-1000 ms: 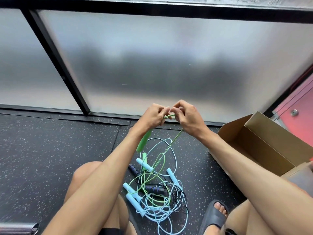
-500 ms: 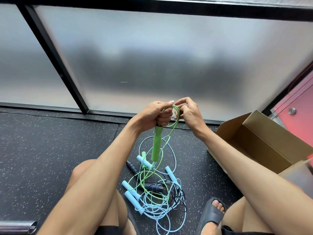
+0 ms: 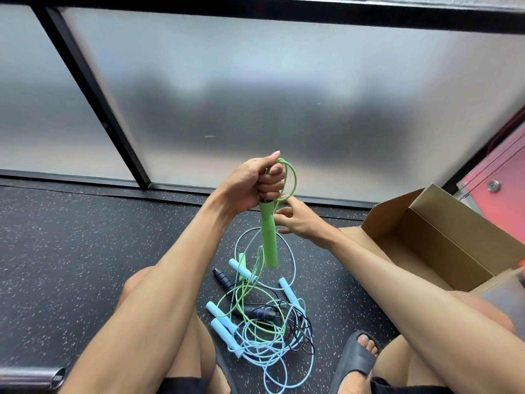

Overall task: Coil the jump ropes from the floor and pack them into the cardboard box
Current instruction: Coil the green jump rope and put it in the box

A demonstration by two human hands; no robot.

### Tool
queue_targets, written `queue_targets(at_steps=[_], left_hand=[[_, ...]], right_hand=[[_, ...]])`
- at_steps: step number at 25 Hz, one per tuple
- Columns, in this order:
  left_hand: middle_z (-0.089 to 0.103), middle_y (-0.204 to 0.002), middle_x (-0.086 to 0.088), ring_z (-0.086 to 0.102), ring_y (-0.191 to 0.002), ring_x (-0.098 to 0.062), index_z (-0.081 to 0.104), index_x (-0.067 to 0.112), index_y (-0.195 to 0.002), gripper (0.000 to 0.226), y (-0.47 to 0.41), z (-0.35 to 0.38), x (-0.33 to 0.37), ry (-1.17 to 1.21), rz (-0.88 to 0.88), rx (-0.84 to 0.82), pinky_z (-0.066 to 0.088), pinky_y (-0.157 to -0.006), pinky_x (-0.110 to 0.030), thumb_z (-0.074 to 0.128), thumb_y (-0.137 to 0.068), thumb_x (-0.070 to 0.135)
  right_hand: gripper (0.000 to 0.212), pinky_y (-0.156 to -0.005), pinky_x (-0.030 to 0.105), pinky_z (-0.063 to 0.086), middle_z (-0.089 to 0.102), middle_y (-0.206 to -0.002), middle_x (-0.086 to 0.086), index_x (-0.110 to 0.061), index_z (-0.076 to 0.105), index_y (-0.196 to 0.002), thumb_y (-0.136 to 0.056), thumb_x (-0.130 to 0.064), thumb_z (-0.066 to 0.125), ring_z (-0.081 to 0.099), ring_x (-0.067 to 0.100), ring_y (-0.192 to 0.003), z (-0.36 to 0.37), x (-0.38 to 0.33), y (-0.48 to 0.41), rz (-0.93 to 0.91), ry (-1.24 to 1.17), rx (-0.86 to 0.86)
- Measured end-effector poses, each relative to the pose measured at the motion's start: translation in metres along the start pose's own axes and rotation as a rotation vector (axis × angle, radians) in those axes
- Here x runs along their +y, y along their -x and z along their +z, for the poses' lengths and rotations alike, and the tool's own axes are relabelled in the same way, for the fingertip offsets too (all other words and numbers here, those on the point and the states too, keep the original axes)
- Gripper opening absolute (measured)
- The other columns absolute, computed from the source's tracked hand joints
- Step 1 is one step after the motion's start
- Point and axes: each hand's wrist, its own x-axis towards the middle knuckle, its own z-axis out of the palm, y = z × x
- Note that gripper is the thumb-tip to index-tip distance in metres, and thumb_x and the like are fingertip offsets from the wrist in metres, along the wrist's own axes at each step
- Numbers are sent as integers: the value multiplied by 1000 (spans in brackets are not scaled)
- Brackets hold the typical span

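Looking down from head height, the biggest thing in view is the frosted glass wall [image 3: 284,95] with its black frame. Below it runs a black speckled floor [image 3: 85,251].

Off to the right, the cardboard box [image 3: 443,245] sits on that floor, flaps up and open side facing the person. I can't make out any rope inside it.

Between the person's knees there's a tangled pile of jump ropes [image 3: 264,322] on the floor: light blue cord and handles, a black one with dark padded handles [image 3: 223,280], and green cord threaded through the mess. A dark sandal [image 3: 355,362] is planted just right of the pile.

Up above the pile, the left hand [image 3: 252,183] has its fingers clenched round the top of a green handle [image 3: 268,237], which hangs straight down, well clear of the floor. A small green loop [image 3: 292,177] of cord sticks out of that fist on the right side.

The right hand [image 3: 301,221] is just beside the handle, fingers loose and spread, gripping nothing. The tips are right by the bottom of the loop, and I honestly can't tell if they touch it.
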Motion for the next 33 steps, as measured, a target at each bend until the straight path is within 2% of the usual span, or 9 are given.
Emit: queue_targets(at_steps=[2,5,7,10,13,17,23,29,33], left_hand=[[11,-56,5,9,-46,-9,42,17,-65,44,1,-1,0,-13,6,7,12,-44,-23,33,-106,31],[15,-52,7,11,-45,-9,45,15,-70,42,0,-8,2,-13,87,84,11,-46,-26,34,-106,31],[19,-49,8,14,-43,-8,48,13,-74,41,0,-16,6,23,170,172,11,-46,-26,33,-107,31],[21,-50,6,16,-42,-9,50,12,-77,40,-1,-26,11,62,267,297,17,-43,-24,32,-107,32],[23,-50,7,17,-43,-8,51,12,-79,39,-2,-29,11,132,294,348,14,-46,-25,33,-107,32],[26,-54,6,20,-46,-9,51,14,-80,33,-3,-27,12,225,315,379,17,-50,-24,34,-106,26],[63,-72,-8,65,-67,-24,59,1,-97,28,-8,-19,5,232,397,445,56,-70,-34,35,-105,15],[59,-69,-4,61,-64,-21,58,5,-92,28,-4,-21,11,343,394,456,54,-65,-30,35,-105,15],[70,-74,-11,71,-71,-29,57,1,-95,29,-5,-23,10,192,439,473,58,-71,-36,33,-106,12]], right_hand=[[11,-89,49,53,67,-89,14,-9,62,-106,-96,-15,60,61,16,-82,5,-1,1,-16,37,-36],[15,-74,46,54,65,-73,15,-3,64,-91,-99,-14,57,63,22,-65,6,-8,3,-19,-5,-3],[13,-58,42,60,64,-67,17,-2,59,-92,-100,-12,55,64,27,-54,-3,-21,5,-21,-103,96],[13,-37,25,43,55,-57,9,-1,58,-93,-97,-14,59,48,15,-36,-23,-34,2,-87,-78,318],[18,-48,24,38,61,-63,6,-3,64,-85,-93,-19,64,47,10,-47,-33,-35,-1,-202,173,448],[22,-54,26,41,57,-63,0,-7,61,-84,-99,-23,56,45,8,-50,-25,-31,10,-271,450,274],[17,-49,46,58,65,-66,12,-3,50,-95,-104,-18,46,65,29,-50,-15,-31,17,-134,243,101],[7,-58,31,49,72,-94,28,-6,46,-96,-102,-8,47,70,38,-87,-12,-8,20,176,206,-111],[6,-55,37,57,69,-77,27,-6,43,-99,-103,-8,45,70,39,-67,-13,-11,27,166,50,-70]])
